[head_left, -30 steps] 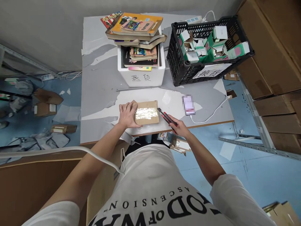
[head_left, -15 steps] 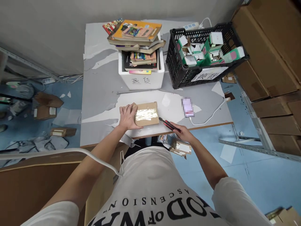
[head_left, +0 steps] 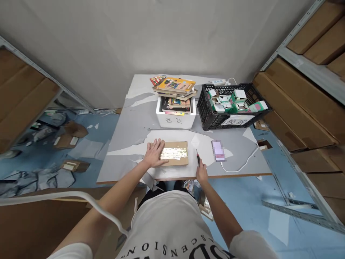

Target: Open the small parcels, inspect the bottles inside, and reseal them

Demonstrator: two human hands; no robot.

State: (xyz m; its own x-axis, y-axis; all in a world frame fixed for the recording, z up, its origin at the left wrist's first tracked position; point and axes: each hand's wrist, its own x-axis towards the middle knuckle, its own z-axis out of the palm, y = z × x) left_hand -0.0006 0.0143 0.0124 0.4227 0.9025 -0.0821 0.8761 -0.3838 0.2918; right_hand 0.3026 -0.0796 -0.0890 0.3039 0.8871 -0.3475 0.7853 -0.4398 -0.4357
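Observation:
A small cardboard box [head_left: 175,154] lies flat on the table, its top crossed by shiny clear tape that catches the light. My left hand [head_left: 154,154] lies over the box's left end, fingers stretched across the top and thumb along the near edge. Just right of the box, my right hand [head_left: 202,172] is closed around a black and red utility knife [head_left: 198,158]. The knife's tip points away from me, apart from the box.
Behind stand a white bin [head_left: 176,121] piled with books [head_left: 176,85] and a black crate [head_left: 215,120] of opened small cartons [head_left: 239,104]. A phone [head_left: 219,151] on a white cable [head_left: 242,166] lies to the right. Shelves of brown boxes [head_left: 293,104] flank the table [head_left: 121,126].
The knife has turned from pointing left at the box to pointing away from me, and my right hand has come nearer my middle. My left hand stays on the box; the view has tilted up.

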